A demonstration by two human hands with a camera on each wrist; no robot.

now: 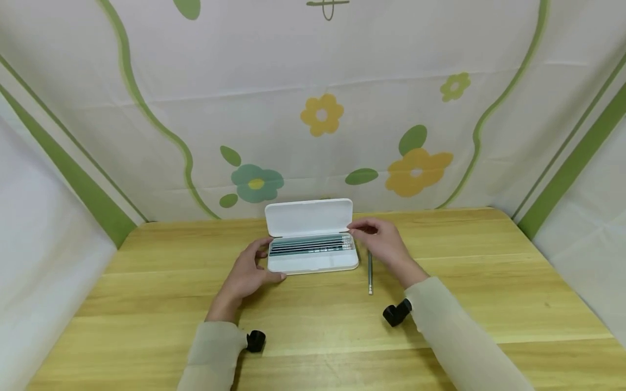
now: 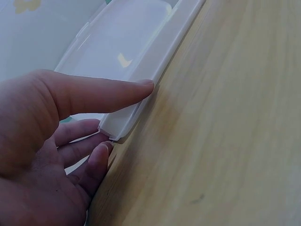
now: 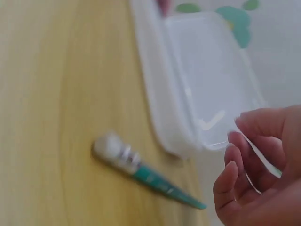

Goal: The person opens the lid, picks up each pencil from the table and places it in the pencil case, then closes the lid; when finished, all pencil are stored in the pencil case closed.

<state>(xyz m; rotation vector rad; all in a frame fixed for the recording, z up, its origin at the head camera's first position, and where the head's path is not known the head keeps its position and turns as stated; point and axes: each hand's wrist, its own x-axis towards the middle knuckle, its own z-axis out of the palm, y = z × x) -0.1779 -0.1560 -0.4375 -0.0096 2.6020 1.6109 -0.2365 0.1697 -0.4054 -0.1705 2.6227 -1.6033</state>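
A white pencil case (image 1: 313,264) lies on the table with its lid (image 1: 309,217) raised at the back. Several dark green pencils (image 1: 308,245) lie side by side in it, eraser ends to the right. My left hand (image 1: 246,274) holds the case's left end, the thumb along its front edge and the fingers around the left side. At the lid's lower right corner is my right hand (image 1: 383,241), with loosely bent fingers; whether the fingertips touch the lid is unclear. Below that hand a single green pencil (image 3: 160,183) lies on the table, apart from the case.
The wooden table (image 1: 313,336) reaches back to a white cloth (image 1: 244,65) printed with flowers, close behind the raised lid. White cloth also hangs at both sides. Small black cameras (image 1: 256,341) are worn at the wrists.
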